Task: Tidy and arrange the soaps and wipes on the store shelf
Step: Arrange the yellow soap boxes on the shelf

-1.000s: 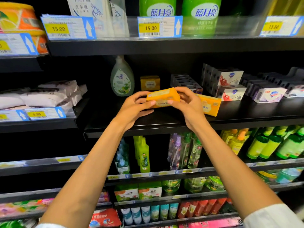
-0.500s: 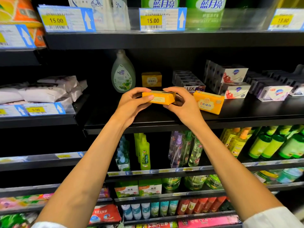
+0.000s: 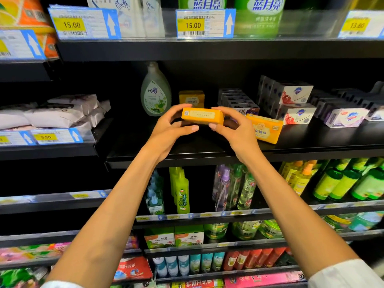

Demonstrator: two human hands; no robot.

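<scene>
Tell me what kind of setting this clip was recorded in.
Most likely a shop's toiletries aisle. Black metal shelves carry yellow-and-blue price tags, one reading 15.00, with boxed white soaps and rows of green plastic bottles stocked in multiples. Both hands hold an orange boxed soap bar.

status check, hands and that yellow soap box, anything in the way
Left hand and right hand both grip yellow soap box, above the shelf. Second yellow box close on its right. Nothing blocking.

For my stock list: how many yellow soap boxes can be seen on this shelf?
3. One held in the left hand and right hand, one beside the right hand, one at the back. Others may be hidden.
</scene>
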